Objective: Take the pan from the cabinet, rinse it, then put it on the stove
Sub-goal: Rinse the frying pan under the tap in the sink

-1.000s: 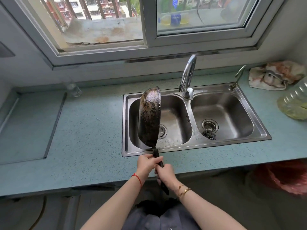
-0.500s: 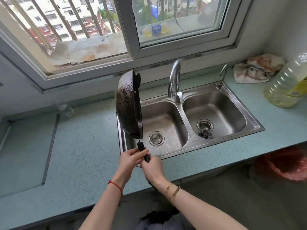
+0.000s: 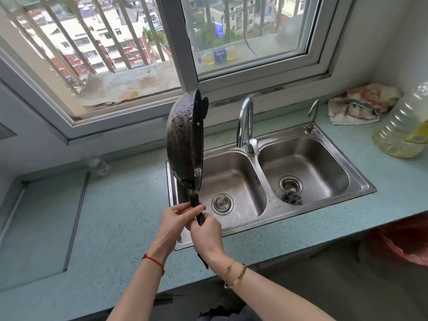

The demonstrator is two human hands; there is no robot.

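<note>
Pan [image 3: 184, 140], round, black and crusted with rough droplets, is held upright on edge above the steel sink's [image 3: 324, 224] left rim, its slim handle clasped by left hand [image 3: 174, 218] and right hand [image 3: 206, 236]

A crumpled cloth [image 3: 363, 104] lies beside an oil bottle [image 3: 404, 126] on the counter [image 3: 120, 216].

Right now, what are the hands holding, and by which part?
Both hold the pan by its black handle: the left hand nearer the pan, the right hand just below.
</note>
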